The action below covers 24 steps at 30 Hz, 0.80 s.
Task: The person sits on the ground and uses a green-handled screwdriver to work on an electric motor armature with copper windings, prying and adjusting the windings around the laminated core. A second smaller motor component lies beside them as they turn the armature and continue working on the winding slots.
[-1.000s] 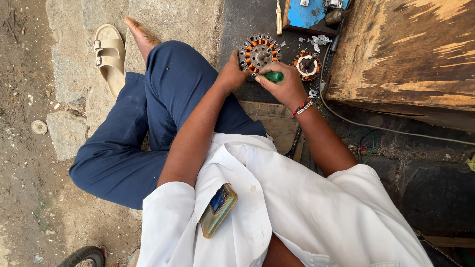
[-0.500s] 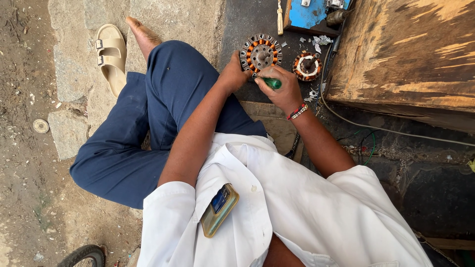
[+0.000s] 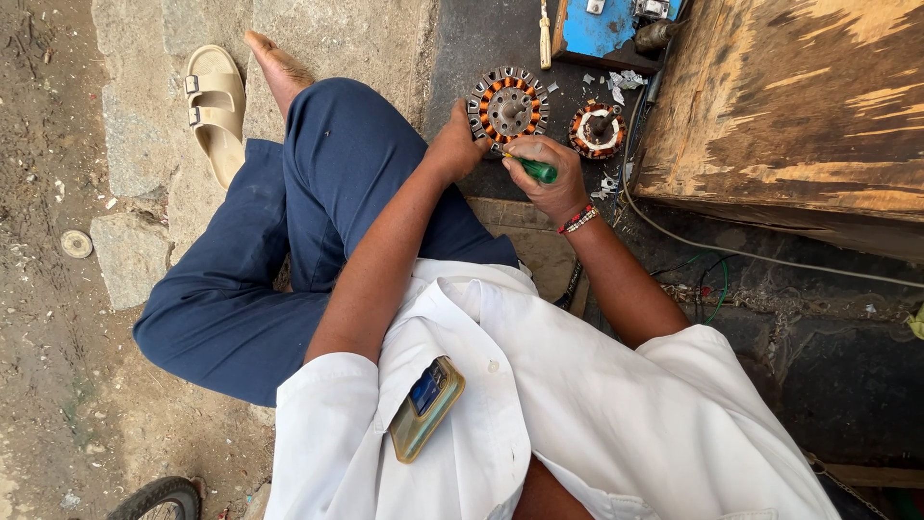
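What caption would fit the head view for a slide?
Seated person's left hand steadies a copper-wound stator while the right hand holds a green-handled screwdriver against it.

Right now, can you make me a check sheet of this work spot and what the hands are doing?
Surface: dark ground beside stone paving.
Job's things: round wound stator with copper coils; green-handled screwdriver.
Clutter: second, smaller wound coil; white scraps; blue box; tan sandal.
Grip: left hand steadies the stator's edge; right hand is closed on the screwdriver, tip at the stator.
Cables: pale cable runs under the wooden crate; thin green wire.
Surroundings: dirt, a tyre, a phone in the shirt pocket.
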Each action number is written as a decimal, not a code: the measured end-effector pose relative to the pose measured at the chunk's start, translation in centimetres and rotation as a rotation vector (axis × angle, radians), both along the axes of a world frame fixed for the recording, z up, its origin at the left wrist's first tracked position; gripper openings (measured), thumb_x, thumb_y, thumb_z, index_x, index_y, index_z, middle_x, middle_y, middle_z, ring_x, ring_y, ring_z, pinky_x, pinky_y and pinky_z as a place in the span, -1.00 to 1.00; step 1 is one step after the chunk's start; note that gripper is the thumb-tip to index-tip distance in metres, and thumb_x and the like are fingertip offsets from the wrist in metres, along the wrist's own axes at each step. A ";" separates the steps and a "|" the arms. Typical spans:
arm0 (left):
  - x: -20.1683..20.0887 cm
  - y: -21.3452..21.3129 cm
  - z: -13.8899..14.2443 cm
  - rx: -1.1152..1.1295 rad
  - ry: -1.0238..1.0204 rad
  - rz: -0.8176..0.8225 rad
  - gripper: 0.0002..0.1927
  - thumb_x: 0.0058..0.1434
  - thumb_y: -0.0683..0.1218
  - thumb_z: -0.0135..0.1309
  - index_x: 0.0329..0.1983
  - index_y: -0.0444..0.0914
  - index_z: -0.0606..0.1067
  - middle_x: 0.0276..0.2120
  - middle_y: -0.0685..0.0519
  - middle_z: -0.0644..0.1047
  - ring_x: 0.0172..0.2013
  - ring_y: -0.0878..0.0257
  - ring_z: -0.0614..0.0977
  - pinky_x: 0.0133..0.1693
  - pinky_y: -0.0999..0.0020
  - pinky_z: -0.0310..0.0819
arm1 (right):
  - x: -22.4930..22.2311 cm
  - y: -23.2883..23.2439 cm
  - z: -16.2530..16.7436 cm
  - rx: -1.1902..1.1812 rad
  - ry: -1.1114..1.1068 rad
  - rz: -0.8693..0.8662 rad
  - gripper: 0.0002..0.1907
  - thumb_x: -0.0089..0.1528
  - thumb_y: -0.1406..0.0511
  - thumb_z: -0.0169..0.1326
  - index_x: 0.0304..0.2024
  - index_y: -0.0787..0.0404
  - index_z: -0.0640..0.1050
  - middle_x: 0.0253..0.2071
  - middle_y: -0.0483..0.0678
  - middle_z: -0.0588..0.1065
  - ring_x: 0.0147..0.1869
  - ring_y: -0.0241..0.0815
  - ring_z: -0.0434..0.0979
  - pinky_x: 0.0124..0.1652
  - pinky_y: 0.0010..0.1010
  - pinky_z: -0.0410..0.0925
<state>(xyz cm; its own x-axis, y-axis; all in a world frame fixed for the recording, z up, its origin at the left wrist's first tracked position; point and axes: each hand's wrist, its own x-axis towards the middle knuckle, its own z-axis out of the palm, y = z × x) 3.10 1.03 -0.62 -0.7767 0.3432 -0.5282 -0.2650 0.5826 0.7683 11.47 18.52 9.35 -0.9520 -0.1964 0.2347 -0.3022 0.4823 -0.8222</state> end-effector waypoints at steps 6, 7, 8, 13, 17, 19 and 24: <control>0.1 0.0 0.4 0.009 -0.029 0.008 -0.01 0.23 -0.04 0.19 0.54 -0.36 -0.14 0.16 -0.33 0.51 0.16 -0.09 0.59 0.18 0.16 0.44 | -1.3 0.5 1.1 -0.017 -0.082 -0.009 -0.87 0.29 0.43 0.31 -0.16 0.25 0.60 -0.14 0.03 0.64 -0.05 -0.14 0.69 -0.07 -0.33 0.54; 0.1 0.0 0.5 0.013 -0.045 0.015 -0.01 0.23 -0.04 0.18 0.54 -0.35 -0.13 0.16 -0.32 0.52 0.16 -0.09 0.60 0.18 0.17 0.45 | -1.8 0.5 1.2 -0.003 -0.091 -0.019 -0.87 0.28 0.41 0.32 -0.16 0.26 0.61 -0.15 0.03 0.64 -0.07 -0.14 0.69 -0.08 -0.33 0.54; -0.1 0.0 0.6 0.016 -0.059 0.021 -0.01 0.22 -0.04 0.17 0.55 -0.34 -0.13 0.15 -0.31 0.53 0.15 -0.08 0.61 0.17 0.17 0.47 | -2.2 0.4 1.4 0.011 -0.098 -0.029 -0.88 0.28 0.40 0.33 -0.17 0.27 0.62 -0.16 0.03 0.64 -0.08 -0.15 0.68 -0.09 -0.32 0.53; -0.2 -0.2 0.8 0.066 -0.083 0.043 0.08 0.15 -0.01 0.29 0.54 -0.35 -0.14 0.14 -0.32 0.52 0.16 -0.08 0.60 0.19 0.18 0.45 | -3.3 -0.2 1.9 0.061 -0.160 -0.059 -0.86 0.27 0.34 0.34 -0.21 0.28 0.63 -0.22 0.01 0.64 -0.16 -0.21 0.68 -0.19 -0.37 0.49; 0.0 -0.1 0.7 0.019 -0.021 0.011 0.09 0.15 -0.01 0.32 0.53 -0.35 -0.13 0.17 -0.33 0.49 0.17 -0.09 0.58 0.19 0.15 0.42 | -3.8 -0.2 1.5 -0.034 -0.218 -0.099 -0.88 0.28 0.35 0.33 -0.24 0.27 0.63 -0.27 -0.02 0.64 -0.22 -0.27 0.65 -0.24 -0.40 0.48; 0.1 0.0 0.7 -0.014 -0.056 0.000 0.08 0.16 0.00 0.29 0.54 -0.34 -0.13 0.17 -0.32 0.50 0.16 -0.08 0.59 0.18 0.16 0.44 | -3.9 -0.3 1.2 -0.015 -0.195 -0.110 -0.89 0.28 0.35 0.33 -0.24 0.26 0.63 -0.27 -0.04 0.65 -0.22 -0.29 0.65 -0.24 -0.41 0.49; 0.0 0.1 0.9 -0.017 -0.056 -0.002 0.08 0.18 -0.02 0.28 0.55 -0.34 -0.16 0.17 -0.32 0.51 0.16 -0.07 0.60 0.17 0.17 0.47 | -3.9 -0.4 0.5 -0.052 -0.174 -0.107 -0.89 0.29 0.37 0.32 -0.23 0.25 0.62 -0.25 -0.04 0.64 -0.20 -0.29 0.65 -0.23 -0.42 0.50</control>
